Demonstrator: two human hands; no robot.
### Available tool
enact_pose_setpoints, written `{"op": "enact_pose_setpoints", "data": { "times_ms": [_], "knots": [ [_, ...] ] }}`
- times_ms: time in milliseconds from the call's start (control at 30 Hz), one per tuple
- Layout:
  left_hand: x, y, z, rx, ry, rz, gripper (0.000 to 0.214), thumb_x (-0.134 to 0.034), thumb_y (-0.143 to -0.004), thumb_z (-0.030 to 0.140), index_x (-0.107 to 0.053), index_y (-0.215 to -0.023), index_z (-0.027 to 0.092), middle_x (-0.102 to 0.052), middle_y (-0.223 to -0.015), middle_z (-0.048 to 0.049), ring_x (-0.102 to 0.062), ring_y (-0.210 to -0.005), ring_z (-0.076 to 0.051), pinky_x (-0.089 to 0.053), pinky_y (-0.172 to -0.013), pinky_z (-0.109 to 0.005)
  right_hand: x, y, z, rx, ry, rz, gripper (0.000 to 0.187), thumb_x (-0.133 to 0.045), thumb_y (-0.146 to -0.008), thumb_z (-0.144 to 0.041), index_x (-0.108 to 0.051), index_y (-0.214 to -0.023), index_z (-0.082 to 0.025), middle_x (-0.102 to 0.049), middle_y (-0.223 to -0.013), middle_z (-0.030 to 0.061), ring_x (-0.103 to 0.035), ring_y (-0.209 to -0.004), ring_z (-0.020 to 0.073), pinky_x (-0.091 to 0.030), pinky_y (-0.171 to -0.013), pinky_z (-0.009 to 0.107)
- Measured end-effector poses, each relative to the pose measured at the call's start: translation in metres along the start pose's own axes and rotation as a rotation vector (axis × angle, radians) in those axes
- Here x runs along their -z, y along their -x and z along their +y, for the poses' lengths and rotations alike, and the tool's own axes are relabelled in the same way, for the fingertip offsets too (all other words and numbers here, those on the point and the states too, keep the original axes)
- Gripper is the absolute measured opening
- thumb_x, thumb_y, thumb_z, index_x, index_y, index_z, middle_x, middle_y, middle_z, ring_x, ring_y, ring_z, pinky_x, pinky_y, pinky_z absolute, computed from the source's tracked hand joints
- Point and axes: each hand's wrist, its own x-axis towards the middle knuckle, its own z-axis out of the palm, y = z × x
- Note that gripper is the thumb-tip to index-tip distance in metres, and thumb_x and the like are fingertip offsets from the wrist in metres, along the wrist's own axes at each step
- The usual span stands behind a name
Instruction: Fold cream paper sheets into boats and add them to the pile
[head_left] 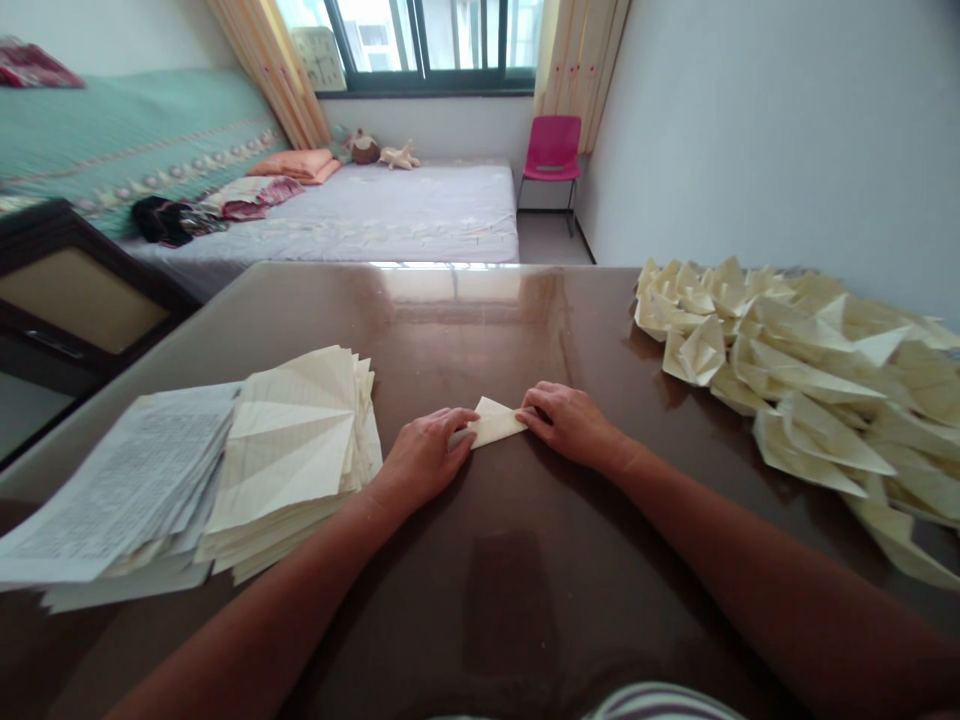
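Note:
A small piece of folded cream paper (495,424) lies at the middle of the brown table, with a pointed peak along its far edge. My left hand (429,450) pinches its left end between thumb and fingers. At the right end, the thumb and fingertips of my right hand (566,420) grip the same paper. Both hands rest low, close to the glossy tabletop. The parts of the paper under my fingertips are hidden.
Left of my hands sits a stack of creased cream sheets (289,430), beside a pile of printed pages (142,480). Many folded paper boats (817,390) are heaped along the table's right side. Beyond the table (510,560) stand a bed (435,205) and a pink chair (553,150).

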Motion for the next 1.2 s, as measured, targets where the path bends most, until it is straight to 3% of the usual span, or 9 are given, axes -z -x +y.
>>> {"op": "enact_pose_setpoints", "data": {
  "times_ms": [267,433,700,833,933,1067,1200],
  "knots": [
    [-0.004,0.0,-0.003,-0.043,-0.116,0.004,0.027,-0.043,-0.092,0.033,-0.062,-0.11,0.025,-0.064,-0.099,-0.0021,-0.063,-0.086,-0.018,-0.047,-0.078,-0.029,-0.003,-0.002,0.002,-0.041,0.01,0.027,0.019,-0.054,-0.089,-0.034,-0.061,-0.082,-0.018,-0.061,-0.087,0.0021,-0.054,-0.072,0.012,-0.035,-0.066,0.023],
    [-0.009,0.003,0.0,-0.136,-0.225,0.039,0.033,-0.037,-0.095,0.026,-0.056,-0.122,0.024,-0.054,-0.098,-0.0038,-0.056,-0.087,-0.015,-0.047,-0.082,-0.027,-0.003,-0.002,0.001,-0.044,0.025,0.023,0.019,-0.052,-0.09,-0.034,-0.06,-0.082,-0.018,-0.06,-0.086,0.0023,-0.054,-0.074,0.0125,-0.035,-0.067,0.024],
    [-0.005,0.007,0.011,-0.296,-0.488,-0.053,0.045,-0.043,-0.093,0.02,-0.042,-0.134,0.039,-0.05,-0.118,-0.0029,-0.047,-0.101,-0.018,-0.047,-0.079,-0.028,0.0,0.001,-0.005,-0.043,0.08,0.022,0.019,-0.05,-0.092,-0.032,-0.061,-0.091,-0.017,-0.06,-0.094,0.005,-0.055,-0.082,0.0146,-0.038,-0.072,0.025],
    [-0.005,0.008,0.017,-0.303,-0.568,-0.034,0.041,-0.045,-0.094,0.026,-0.043,-0.134,0.034,-0.051,-0.122,-0.0045,-0.044,-0.11,-0.021,-0.045,-0.083,-0.032,0.009,0.012,-0.027,0.12,0.296,0.064,0.018,-0.049,-0.093,-0.025,-0.062,-0.103,-0.019,-0.059,-0.111,0.0097,-0.048,-0.106,0.023,-0.036,-0.086,0.033],
    [-0.009,0.009,0.02,-0.341,-0.618,-0.017,0.035,-0.043,-0.095,0.023,-0.048,-0.13,0.027,-0.052,-0.126,-0.0054,-0.041,-0.119,-0.022,-0.04,-0.093,-0.036,0.012,0.024,-0.047,0.229,0.431,-0.056,0.02,-0.048,-0.092,-0.019,-0.064,-0.104,-0.014,-0.062,-0.102,0.0121,-0.051,-0.098,0.0245,-0.037,-0.081,0.036],
    [-0.014,0.012,0.025,-0.405,-0.675,-0.07,0.035,-0.04,-0.095,0.017,-0.049,-0.129,0.014,-0.055,-0.12,-0.0099,-0.046,-0.111,-0.022,-0.043,-0.09,-0.036,0.009,0.035,-0.06,0.192,0.532,-0.099,0.027,-0.048,-0.089,-0.014,-0.062,-0.111,-0.008,-0.062,-0.102,0.016,-0.052,-0.096,0.0278,-0.038,-0.078,0.039],
    [-0.016,0.018,0.029,-0.391,-0.717,-0.089,0.036,-0.041,-0.091,0.011,-0.052,-0.126,0.007,-0.055,-0.117,-0.0144,-0.051,-0.102,-0.022,-0.048,-0.083,-0.034,0.008,0.038,-0.059,0.136,0.566,-0.084,0.025,-0.047,-0.087,-0.011,-0.065,-0.104,-0.008,-0.062,-0.097,0.0156,-0.052,-0.091,0.0283,-0.037,-0.076,0.043]
  ]
}}
